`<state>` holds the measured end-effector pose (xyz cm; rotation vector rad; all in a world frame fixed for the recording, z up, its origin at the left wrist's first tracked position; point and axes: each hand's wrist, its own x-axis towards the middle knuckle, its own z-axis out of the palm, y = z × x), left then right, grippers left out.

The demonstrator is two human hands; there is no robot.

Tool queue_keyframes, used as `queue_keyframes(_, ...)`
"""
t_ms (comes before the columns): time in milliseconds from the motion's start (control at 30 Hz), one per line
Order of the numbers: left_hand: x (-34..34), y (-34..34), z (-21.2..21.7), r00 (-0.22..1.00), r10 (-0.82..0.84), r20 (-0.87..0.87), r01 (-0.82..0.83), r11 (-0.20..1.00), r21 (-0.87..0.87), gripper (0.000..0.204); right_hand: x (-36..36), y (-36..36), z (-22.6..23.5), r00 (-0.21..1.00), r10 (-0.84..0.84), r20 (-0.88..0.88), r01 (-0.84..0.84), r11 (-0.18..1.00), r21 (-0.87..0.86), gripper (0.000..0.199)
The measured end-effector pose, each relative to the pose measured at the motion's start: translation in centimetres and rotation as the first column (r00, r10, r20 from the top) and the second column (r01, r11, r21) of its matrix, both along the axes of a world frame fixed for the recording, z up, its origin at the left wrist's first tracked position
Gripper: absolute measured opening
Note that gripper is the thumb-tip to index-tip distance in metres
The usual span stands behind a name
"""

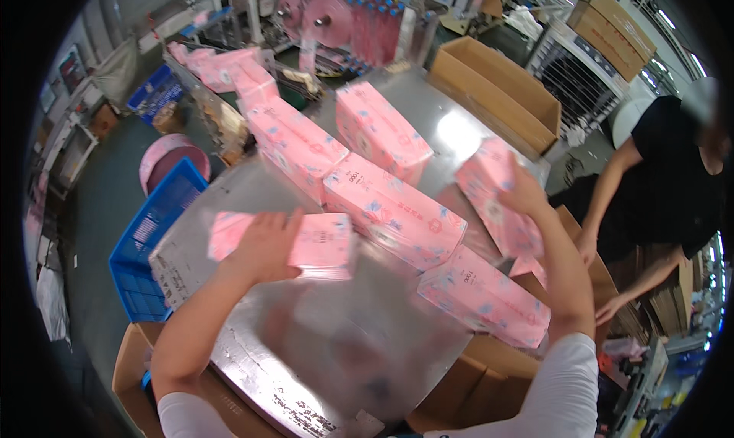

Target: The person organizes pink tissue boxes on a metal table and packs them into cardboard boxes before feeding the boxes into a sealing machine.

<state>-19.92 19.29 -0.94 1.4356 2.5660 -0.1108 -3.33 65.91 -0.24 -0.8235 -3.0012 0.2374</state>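
My left hand (267, 247) is wrapped over the top of a pink flower-printed tissue pack (325, 243) on the left side of the metal table. At the right, my right hand (524, 189) grips the upper end of another such tissue pack (497, 201), which stands tilted. Between my hands, a slanting line of packs crosses the table: one at the back (294, 140), one in the middle (394, 208) and one at the front right (489, 296). Behind that line lies a further pack (382, 132).
The metal table (336, 346) has an open carton (505, 94) at its far edge and another carton (482, 369) below its front right edge. A blue crate (145, 247) stands at the left. More packs (229, 67) come off a machine behind. A co-worker (657, 162) stands at right.
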Motion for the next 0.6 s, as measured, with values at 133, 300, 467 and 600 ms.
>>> queue_keyframes(133,4.4,-3.4,0.9,0.862,0.411,0.297,-0.408,0.910,-0.074,0.106,11.8,-1.9,0.8,0.956,0.133,-0.260,-0.188,0.962,-0.197,0.096)
queue_keyframes(300,9.0,-3.2,3.0,0.950,0.259,0.174,-0.302,0.904,0.301,0.104,10.3,-6.4,-2.2,0.987,0.101,-0.125,-0.103,0.995,-0.005,0.096)
queue_keyframes(467,9.4,14.1,0.4,0.913,-0.355,-0.202,0.408,0.816,0.410,0.097,4.0,-7.1,-2.6,0.984,0.173,-0.040,-0.174,0.984,-0.035,0.090)
queue_keyframes(600,7.8,17.4,0.1,0.934,-0.317,0.164,0.312,0.948,0.057,0.087,6.6,-5.6,0.9,0.990,0.139,0.033,-0.137,0.989,-0.046,0.100)
